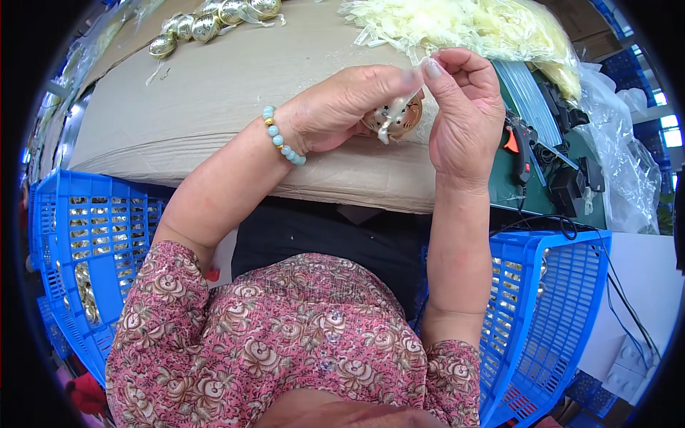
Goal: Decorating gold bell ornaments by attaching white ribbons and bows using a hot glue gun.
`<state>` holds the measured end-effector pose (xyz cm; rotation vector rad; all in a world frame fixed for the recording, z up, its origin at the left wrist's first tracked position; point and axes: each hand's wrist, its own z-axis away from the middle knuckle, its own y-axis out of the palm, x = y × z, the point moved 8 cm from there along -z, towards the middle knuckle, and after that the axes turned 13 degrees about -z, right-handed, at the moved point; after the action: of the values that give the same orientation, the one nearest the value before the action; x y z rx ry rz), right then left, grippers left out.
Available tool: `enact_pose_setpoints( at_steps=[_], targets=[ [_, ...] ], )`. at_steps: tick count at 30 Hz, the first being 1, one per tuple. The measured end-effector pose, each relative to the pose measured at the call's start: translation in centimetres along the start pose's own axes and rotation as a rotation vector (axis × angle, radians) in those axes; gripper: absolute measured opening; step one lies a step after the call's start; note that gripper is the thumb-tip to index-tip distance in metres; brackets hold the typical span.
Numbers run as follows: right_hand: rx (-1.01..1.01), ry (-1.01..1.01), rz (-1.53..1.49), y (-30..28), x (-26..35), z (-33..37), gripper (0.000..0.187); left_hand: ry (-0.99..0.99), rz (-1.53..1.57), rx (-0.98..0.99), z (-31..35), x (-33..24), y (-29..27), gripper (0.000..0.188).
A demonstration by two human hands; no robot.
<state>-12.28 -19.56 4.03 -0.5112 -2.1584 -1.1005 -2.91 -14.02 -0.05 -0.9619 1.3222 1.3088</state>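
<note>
My left hand [342,100], with a pale green bead bracelet at the wrist, is closed around a gold ball ornament [409,120] with dark star-shaped markings. A pale ribbon tail hangs across the ball's front. Thumb and finger of my right hand [467,107] pinch a thin whitish ribbon [422,65] just above the ball. The left thumb meets this ribbon too. Part of the ball is hidden by the left fingers. Both hands are above the near edge of a cardboard-covered table [235,93].
Several gold balls [205,28] with ribbons lie at the far left. A heap of pale yellow ribbons [457,28] is at the back. On the right are clear sticks [528,93], a black glue gun [521,153] and cables. Blue baskets [546,242] flank me, holding gold pieces.
</note>
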Motion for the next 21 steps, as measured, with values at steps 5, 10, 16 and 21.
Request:
enact_pose_setpoints(
  at_steps=[5,10,16,21],
  targets=[
    [-0.002,-0.066,0.074,-0.9,0.7,-0.1,0.020,-0.013,0.004,-0.019,-0.5,0.5,-0.5,0.028],
    [-0.312,-0.458,1.415,-5.9,8.6,2.5,0.026,0.004,0.008,-0.092,0.2,-0.1,-2.1,0.024],
    [-0.492,0.107,1.866,-13.6,9.9,4.1,0.045,0.076,0.086,-0.147,0.2,-0.8,-3.1,0.029],
    [-0.471,0.211,1.441,-15.5,9.5,4.4,0.034,0.093,0.137,-0.188,0.4,-0.7,-3.9,0.030]
  ],
)
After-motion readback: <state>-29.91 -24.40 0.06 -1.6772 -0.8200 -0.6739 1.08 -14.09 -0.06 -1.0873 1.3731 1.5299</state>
